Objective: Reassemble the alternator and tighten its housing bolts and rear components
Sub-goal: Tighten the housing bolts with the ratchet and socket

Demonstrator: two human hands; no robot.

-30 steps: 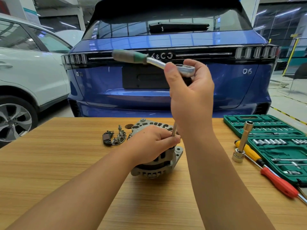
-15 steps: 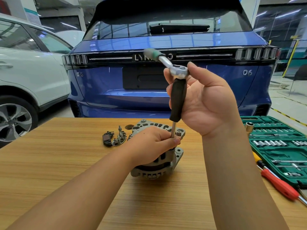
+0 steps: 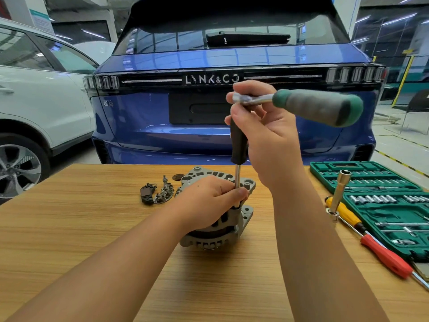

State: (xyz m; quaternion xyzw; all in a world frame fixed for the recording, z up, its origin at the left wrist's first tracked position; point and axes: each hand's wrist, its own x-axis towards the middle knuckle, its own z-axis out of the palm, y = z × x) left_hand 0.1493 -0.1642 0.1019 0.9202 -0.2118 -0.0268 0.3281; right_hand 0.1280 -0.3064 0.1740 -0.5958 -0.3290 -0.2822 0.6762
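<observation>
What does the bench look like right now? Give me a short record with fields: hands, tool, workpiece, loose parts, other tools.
left hand: grips the extension shaft low down, resting on the alternator
right hand: holds the ratchet head, handle pointing right
tool: ratchet atop a black-sleeved extension, standing upright into the housing
workpiece: alternator on the wooden table
loose parts: dark rear components left of the alternator
other tools: green socket case, red screwdriver, yellow screwdriver, upright long socket
</observation>
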